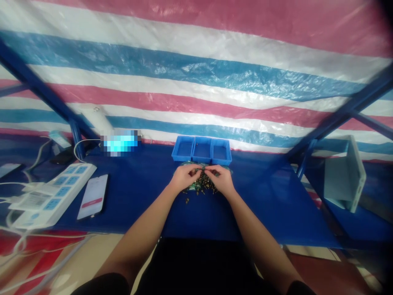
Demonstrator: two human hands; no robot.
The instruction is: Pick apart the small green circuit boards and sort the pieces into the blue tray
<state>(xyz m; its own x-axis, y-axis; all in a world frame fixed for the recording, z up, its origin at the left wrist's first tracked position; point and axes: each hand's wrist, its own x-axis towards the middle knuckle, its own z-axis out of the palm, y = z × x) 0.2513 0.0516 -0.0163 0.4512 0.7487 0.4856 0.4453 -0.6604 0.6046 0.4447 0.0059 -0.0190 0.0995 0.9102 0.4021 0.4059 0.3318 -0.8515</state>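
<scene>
My left hand (183, 176) and my right hand (221, 179) meet over a small heap of tiny green and brass parts (201, 185) on the blue table (147, 188). Both hands have their fingers curled in a pinch, the fingertips almost touching above the heap. What they pinch is too small to name. Just behind the hands stands a row of three small blue bins (202, 150). A few loose brass bits (186, 200) lie at the near left of the heap.
A phone (93, 196) with a lit screen and a white power strip (52, 194) with cables lie at the left. A pale blue tray (346, 174) leans at the right. Blue frame bars (39, 88) and a striped tarpaulin (196, 73) stand behind.
</scene>
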